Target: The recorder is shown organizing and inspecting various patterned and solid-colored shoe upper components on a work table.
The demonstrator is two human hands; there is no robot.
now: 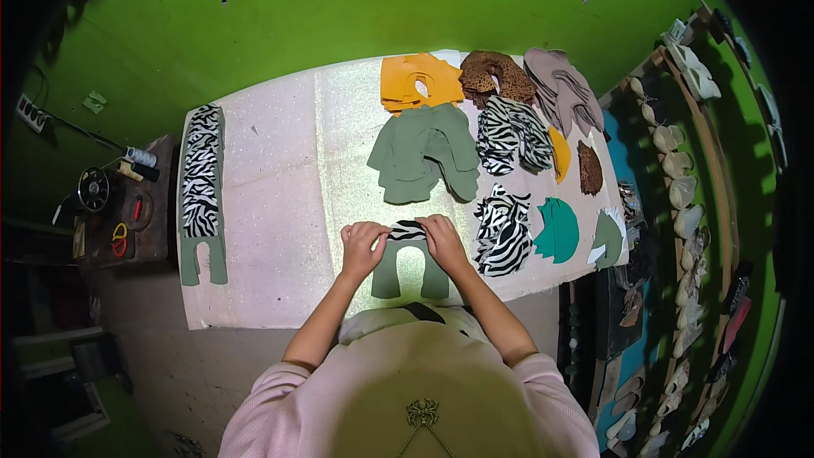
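Both hands meet at a small zebra-print piece (409,230) lying across the top of a green U-shaped cutout (387,276) near the table's front edge. My left hand (363,246) pinches its left end, and my right hand (443,242) pinches the right end. The cutout's two legs point toward me. Just beyond my hands lies a stack of green curved cutouts (407,157). To the right of my right hand is a zebra-print pile (504,233). At the table's left edge, a row of overlapping green and zebra-print pieces (202,171) ends in a green U shape.
The whitish table (271,195) also carries orange (403,85), brown spotted (496,72), grey-brown (560,85) and teal (557,231) cutouts. A sewing machine's handwheel (93,190), thread spools (141,157) and scissors (119,239) are at left. Shoe racks (682,195) line the right wall.
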